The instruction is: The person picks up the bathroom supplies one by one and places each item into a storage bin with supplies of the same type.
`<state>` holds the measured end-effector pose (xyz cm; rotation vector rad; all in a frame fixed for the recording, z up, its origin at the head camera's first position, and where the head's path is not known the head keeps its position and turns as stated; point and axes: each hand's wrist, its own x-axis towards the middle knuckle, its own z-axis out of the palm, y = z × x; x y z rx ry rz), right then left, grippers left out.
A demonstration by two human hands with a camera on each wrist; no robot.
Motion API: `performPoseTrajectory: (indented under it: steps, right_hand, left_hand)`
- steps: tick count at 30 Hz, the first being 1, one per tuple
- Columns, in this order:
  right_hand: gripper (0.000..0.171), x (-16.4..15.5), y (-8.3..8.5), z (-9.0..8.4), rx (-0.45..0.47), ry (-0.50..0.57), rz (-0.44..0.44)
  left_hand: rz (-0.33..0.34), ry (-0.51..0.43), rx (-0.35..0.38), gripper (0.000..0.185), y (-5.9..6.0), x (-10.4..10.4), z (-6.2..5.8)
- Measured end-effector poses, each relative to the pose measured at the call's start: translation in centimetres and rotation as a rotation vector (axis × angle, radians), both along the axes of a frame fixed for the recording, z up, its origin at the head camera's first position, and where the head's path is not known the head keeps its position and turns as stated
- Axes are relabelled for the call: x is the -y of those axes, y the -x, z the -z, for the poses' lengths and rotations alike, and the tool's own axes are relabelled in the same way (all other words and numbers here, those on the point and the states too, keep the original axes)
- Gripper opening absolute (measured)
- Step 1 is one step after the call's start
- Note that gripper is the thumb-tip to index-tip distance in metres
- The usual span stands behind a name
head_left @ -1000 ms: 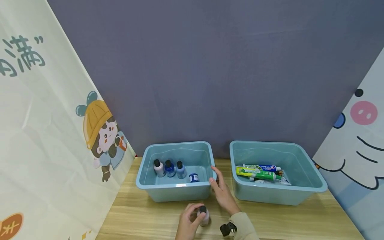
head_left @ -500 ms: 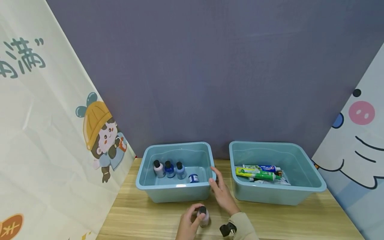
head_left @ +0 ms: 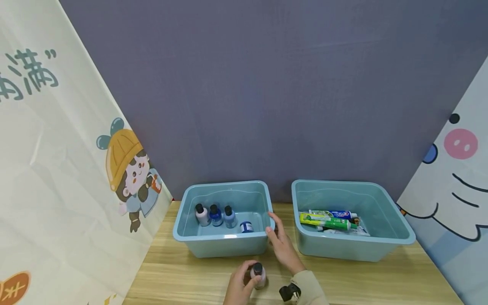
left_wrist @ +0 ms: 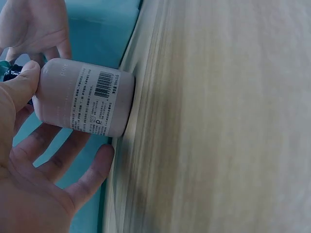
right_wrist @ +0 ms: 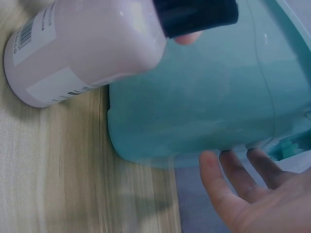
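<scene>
A pale pink bottle (head_left: 261,279) with a black cap stands upright on the wooden table in front of the left bin. My left hand (head_left: 238,284) holds it from the left, thumb and index finger at its shoulder; a barcode label (left_wrist: 95,99) shows on its side. At the right end of the left light-blue bin (head_left: 228,245), my right hand (head_left: 284,250) rests with fingers extended against the rim and wall. Inside that bin, three black- or dark-capped bottles (head_left: 215,217) stand in a row at the left, and a small blue-and-white jar (head_left: 246,227) sits near the front.
A second light-blue bin (head_left: 354,250) stands to the right, holding several toothpaste tubes (head_left: 325,220). A dark grey backdrop (head_left: 251,93) rises behind both bins, with printed white panels on either side. The wooden table (head_left: 183,279) extends in front.
My left thumb and index finger have shifted slightly lower around the bottle. The bottle, bins and right hand stay practically in place.
</scene>
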<state>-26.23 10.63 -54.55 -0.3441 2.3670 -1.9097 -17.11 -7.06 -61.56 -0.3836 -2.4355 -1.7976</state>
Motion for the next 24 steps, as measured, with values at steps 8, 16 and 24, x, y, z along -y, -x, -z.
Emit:
performPoseTrajectory:
  steps: [8,16,24]
  right_hand:
    - [0.052,-0.08,0.04,-0.05,-0.005,0.002,0.004]
    - [0.051,-0.02,0.10,0.18,-0.007,-0.006,0.008]
    - [0.051,0.01,0.14,0.38,-0.010,-0.016,0.018]
  left_hand:
    - [-0.005,0.019,0.003,0.042,0.10,0.12,0.27]
    - [-0.023,-0.005,-0.017,0.043,-0.17,0.00,0.24]
    - [-0.027,-0.044,-0.052,0.042,-0.33,-0.08,0.26]
